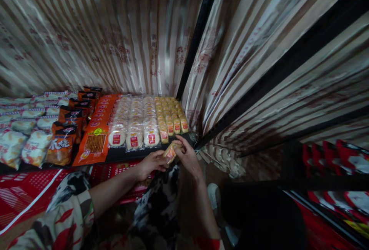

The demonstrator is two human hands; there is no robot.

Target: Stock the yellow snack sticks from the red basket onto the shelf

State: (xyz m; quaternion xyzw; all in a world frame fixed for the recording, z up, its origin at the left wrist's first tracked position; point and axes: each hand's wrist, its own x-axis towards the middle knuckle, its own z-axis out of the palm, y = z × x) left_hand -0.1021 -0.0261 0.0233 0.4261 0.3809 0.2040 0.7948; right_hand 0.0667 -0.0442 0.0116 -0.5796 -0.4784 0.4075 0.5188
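Between my two hands, just off the shelf's front edge, is a small yellow wrapped snack pack [172, 151] with a red-orange label. My left hand [154, 163] pinches its left end, and my right hand [186, 156] grips the right end from above. Rows of matching yellow packs [170, 116] stand on the shelf right behind it. To their left lie rows of clear-wrapped round white cakes [134, 136] with red labels. Farther left, overlapping orange packets [95, 142] show brown sticks through a window.
Dark orange bags [62, 146] and white snack bags [36, 148] fill the shelf's left side. Red plastic baskets [25, 188] sit below. Black metal posts [198, 35] and pleated curtains [129, 31] rise behind. Red packets [331, 154] line another shelf at right.
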